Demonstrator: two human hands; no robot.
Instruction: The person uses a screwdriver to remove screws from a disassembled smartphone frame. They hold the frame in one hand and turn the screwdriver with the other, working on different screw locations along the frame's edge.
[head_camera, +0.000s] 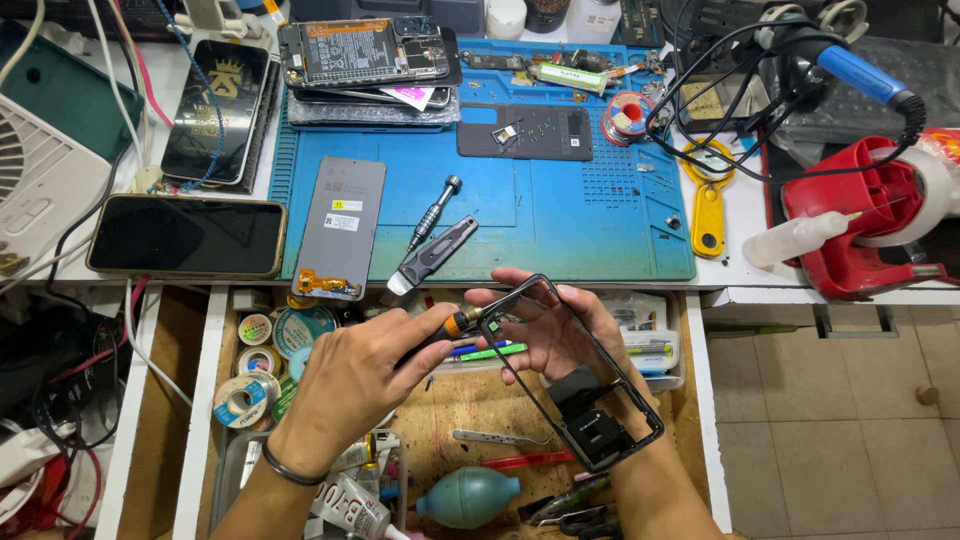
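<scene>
My left hand (365, 375) grips a small tool with an orange and black handle (462, 323), its tip touching the upper left corner of a black phone frame (600, 440). My right hand (555, 335) holds that frame from behind, tilted, above the open drawer. On the blue work mat (600, 220) lie a grey phone screen panel (341, 227) with an orange flex cable, a precision screwdriver (433, 213), a grey scraper tool (432, 256) and a dark back cover (525, 132) with small screws on it.
An open drawer (200, 400) below holds tape rolls, tweezers, a teal air blower (468, 496) and glue tubes. Phones (187, 235) lie at left, a stack of opened phones at the mat's back. A soldering iron, yellow tool, squeeze bottle and red stand sit at right.
</scene>
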